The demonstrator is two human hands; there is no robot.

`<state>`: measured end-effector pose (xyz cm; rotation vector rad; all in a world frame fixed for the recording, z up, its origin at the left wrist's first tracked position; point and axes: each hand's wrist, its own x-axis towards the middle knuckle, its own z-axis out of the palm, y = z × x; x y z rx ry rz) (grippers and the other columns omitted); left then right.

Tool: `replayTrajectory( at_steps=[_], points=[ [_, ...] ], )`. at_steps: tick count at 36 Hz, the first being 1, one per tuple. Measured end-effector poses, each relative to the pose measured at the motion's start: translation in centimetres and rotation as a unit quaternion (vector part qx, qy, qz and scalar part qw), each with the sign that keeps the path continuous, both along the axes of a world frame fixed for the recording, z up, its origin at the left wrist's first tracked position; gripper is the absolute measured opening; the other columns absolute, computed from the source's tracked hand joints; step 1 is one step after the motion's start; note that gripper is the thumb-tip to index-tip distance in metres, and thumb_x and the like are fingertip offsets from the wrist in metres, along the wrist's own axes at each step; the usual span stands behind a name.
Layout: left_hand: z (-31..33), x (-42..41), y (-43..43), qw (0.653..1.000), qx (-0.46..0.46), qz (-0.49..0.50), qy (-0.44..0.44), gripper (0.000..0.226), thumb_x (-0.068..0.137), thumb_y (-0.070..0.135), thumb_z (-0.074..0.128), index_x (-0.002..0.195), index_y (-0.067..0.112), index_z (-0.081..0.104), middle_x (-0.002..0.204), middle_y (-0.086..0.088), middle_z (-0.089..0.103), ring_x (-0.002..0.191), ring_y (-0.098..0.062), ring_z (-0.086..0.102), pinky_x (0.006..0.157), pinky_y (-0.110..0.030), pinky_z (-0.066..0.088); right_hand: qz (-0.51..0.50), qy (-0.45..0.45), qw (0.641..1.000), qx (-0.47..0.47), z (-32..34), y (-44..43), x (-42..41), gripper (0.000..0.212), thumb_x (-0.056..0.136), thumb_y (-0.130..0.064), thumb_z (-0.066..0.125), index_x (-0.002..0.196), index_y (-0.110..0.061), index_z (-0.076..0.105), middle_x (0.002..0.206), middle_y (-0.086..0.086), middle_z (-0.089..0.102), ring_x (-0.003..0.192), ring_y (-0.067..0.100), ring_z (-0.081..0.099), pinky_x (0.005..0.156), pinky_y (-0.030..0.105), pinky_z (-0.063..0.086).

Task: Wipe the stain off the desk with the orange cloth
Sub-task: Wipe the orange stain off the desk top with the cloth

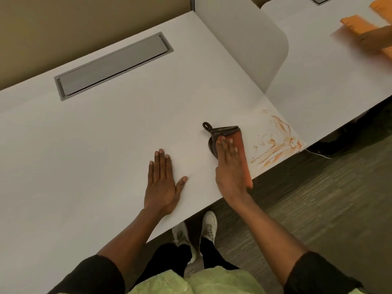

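Fingers of the right hand lie extended and together, pressing flat on the orange cloth. White desk, largest element, carries a grey hatch near its far edge. Left hand rests palm down beside it, fingers straight, thumb spread. Orange-brown stain smears the near right corner (just right of the cloth). Cloth's dark loop points away.
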<state>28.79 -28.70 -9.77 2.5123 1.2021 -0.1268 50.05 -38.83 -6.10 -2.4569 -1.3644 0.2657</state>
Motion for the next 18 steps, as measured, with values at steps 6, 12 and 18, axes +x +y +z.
replayTrajectory(
  at_steps=[6,12,18],
  points=[
    [-0.2,1.9,-0.7,0.999,-0.021,-0.041,-0.027,0.095,0.11,0.072,0.014,0.172,0.01,-0.023,0.178,-0.006,-0.04,0.166,-0.021,-0.036,0.138,-0.043,-0.014,0.009,0.013,1.0,-0.009,0.3,-3.6,-1.3,0.083,0.098,0.003,0.056,0.168,-0.007,0.014,0.177,0.011,0.012,0.165,0.029,0.004,0.135,0.046,0.014],
    [-0.4,4.9,-2.3,0.99,-0.011,-0.136,-0.037,0.096,0.112,0.075,0.014,0.173,0.009,-0.02,0.179,-0.008,-0.038,0.167,-0.022,-0.033,0.138,-0.043,-0.013,-0.062,0.019,0.997,0.032,0.9,1.2,5.8,0.074,0.098,0.007,0.051,0.166,-0.007,0.026,0.175,0.01,0.025,0.164,0.027,0.015,0.135,0.044,0.016],
    [-0.4,4.5,-1.7,0.987,-0.012,-0.155,-0.041,0.094,0.113,0.071,0.018,0.173,0.01,-0.02,0.18,-0.009,-0.035,0.168,-0.022,-0.031,0.139,-0.043,-0.01,-0.028,0.029,0.998,0.051,0.6,1.2,3.2,0.074,0.1,0.009,0.049,0.166,-0.004,0.02,0.176,0.011,0.019,0.165,0.028,0.011,0.135,0.043,0.011]
  ],
)
